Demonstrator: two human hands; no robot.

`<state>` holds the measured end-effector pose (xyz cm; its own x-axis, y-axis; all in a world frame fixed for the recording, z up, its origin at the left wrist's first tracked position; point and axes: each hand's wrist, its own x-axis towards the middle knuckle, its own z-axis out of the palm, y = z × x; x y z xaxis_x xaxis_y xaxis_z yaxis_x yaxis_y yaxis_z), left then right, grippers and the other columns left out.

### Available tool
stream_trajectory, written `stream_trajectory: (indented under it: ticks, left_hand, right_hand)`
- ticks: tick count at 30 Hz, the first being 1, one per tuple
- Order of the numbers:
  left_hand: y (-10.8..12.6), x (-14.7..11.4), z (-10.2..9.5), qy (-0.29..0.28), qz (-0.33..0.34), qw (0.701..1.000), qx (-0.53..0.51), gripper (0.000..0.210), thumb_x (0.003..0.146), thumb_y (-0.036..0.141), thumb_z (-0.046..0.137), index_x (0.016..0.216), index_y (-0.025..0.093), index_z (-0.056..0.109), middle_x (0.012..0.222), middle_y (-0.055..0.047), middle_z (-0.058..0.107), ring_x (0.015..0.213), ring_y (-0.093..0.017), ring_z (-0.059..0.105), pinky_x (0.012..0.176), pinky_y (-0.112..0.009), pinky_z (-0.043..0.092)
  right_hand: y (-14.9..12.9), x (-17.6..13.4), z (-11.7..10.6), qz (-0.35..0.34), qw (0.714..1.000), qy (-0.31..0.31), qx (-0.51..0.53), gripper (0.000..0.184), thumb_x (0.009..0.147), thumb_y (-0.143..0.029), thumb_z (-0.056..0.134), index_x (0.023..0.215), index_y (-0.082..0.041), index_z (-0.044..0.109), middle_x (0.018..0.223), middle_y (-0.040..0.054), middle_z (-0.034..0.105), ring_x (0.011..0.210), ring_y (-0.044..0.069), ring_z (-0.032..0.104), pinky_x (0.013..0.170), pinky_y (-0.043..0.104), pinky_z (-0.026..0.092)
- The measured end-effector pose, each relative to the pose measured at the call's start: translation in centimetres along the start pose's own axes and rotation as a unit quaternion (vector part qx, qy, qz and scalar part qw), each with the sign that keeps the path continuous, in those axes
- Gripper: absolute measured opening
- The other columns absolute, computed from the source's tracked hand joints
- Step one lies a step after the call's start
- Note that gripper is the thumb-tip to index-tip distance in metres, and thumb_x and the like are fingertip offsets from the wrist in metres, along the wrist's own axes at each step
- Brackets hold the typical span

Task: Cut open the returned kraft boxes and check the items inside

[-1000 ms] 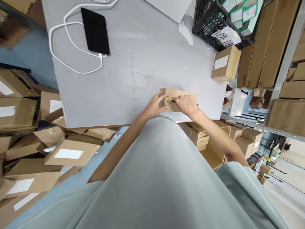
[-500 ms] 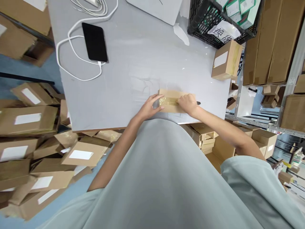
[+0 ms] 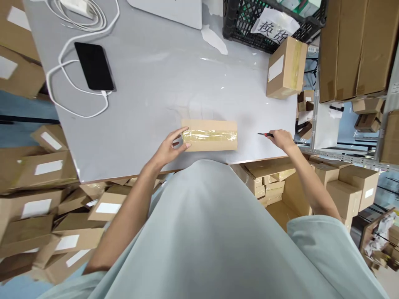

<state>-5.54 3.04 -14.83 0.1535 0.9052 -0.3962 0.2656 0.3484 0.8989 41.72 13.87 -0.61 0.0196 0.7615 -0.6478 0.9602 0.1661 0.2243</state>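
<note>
A long cardboard box point(image 3: 212, 145) lies on the table near its front edge, with shiny clear tape running along its top. My left hand point(image 3: 171, 146) grips the left end of this box, thumb on the near side and fingers on the far side. Off to the right of the box, my right hand point(image 3: 281, 139) is closed around a small utility knife point(image 3: 265, 134) with a red and black body. The knife's tip points left toward the box, apart from it.
On the grey table point(image 3: 149, 99) are a black phone point(image 3: 95, 66) on a white cable, a silver laptop point(image 3: 171, 10) and a taped carton point(image 3: 286, 68). A black crate point(image 3: 243, 25) stands at the back right. Cardboard boxes point(image 3: 50, 166) pile up at left; an open carton point(image 3: 289, 203) sits below right.
My right hand has moved off the box to the right, and the knife in it now shows. My left hand stays on the box's left end. The view has shifted.
</note>
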Motion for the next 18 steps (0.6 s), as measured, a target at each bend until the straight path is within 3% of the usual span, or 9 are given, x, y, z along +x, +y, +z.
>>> stream_trajectory:
  ticks: [3,6,9,12,14,18]
  left_hand:
    - [0.1,-0.1,0.0,0.007,-0.031,0.999,-0.038,0.103,0.08,0.081,0.085,0.166,0.031,0.058,0.179,-0.016,0.047,0.152,-0.041,0.06,0.121,-0.057,0.057]
    - [-0.3,-0.7,-0.9,0.041,-0.061,0.996,-0.053,0.103,0.076,0.075,0.091,0.163,0.029,0.062,0.176,-0.016,0.052,0.15,-0.041,0.062,0.12,-0.055,0.059]
    - [-1.0,-1.5,-2.5,0.078,-0.088,0.991,-0.068,0.104,0.073,0.07,0.095,0.162,0.026,0.063,0.168,-0.017,0.061,0.145,-0.04,0.065,0.117,-0.054,0.061]
    - [-1.9,-2.2,-4.1,0.12,-0.104,0.985,-0.067,0.103,0.068,0.061,0.097,0.158,0.022,0.065,0.157,-0.019,0.069,0.136,-0.038,0.07,0.112,-0.052,0.063]
    - [-2.5,-2.4,-4.8,0.154,-0.108,0.981,-0.055,0.098,0.066,0.052,0.098,0.153,0.019,0.068,0.148,-0.018,0.074,0.129,-0.034,0.073,0.111,-0.05,0.064]
    - [-3.8,-2.5,-5.2,0.207,-0.135,0.967,-0.054,0.084,0.066,0.035,0.092,0.146,0.016,0.07,0.125,-0.014,0.08,0.116,-0.029,0.075,0.109,-0.05,0.064]
  right_hand:
    - [1.5,1.0,4.9,0.003,0.973,0.036,0.229,0.035,0.106,-0.047,0.068,0.115,-0.017,0.085,0.095,0.0133,0.084,0.089,0.029,0.076,0.081,0.036,0.051]
    - [-2.1,2.1,9.8,0.005,0.871,0.011,0.49,0.045,0.091,-0.061,0.078,0.097,-0.017,0.08,0.074,0.0035,0.074,0.073,0.022,0.069,0.07,0.032,0.051]
    - [-8.2,3.0,12.4,0.014,0.764,-0.015,0.645,0.059,0.072,-0.075,0.087,0.089,-0.02,0.074,0.066,-0.0021,0.065,0.067,0.019,0.063,0.064,0.03,0.048]
    - [-13.4,3.1,12.4,0.015,0.677,-0.046,0.734,0.065,0.065,-0.08,0.089,0.089,-0.021,0.072,0.067,-0.0026,0.064,0.066,0.017,0.061,0.061,0.029,0.046]
    - [-15.7,2.9,11.6,0.007,0.642,-0.054,0.765,0.064,0.064,-0.079,0.09,0.087,-0.022,0.071,0.068,-0.0022,0.065,0.066,0.016,0.06,0.061,0.028,0.046]
    - [-17.8,2.0,9.3,-0.008,0.64,-0.028,0.768,0.061,0.063,-0.077,0.092,0.076,-0.024,0.066,0.065,-0.003,0.062,0.063,0.015,0.056,0.06,0.028,0.045]
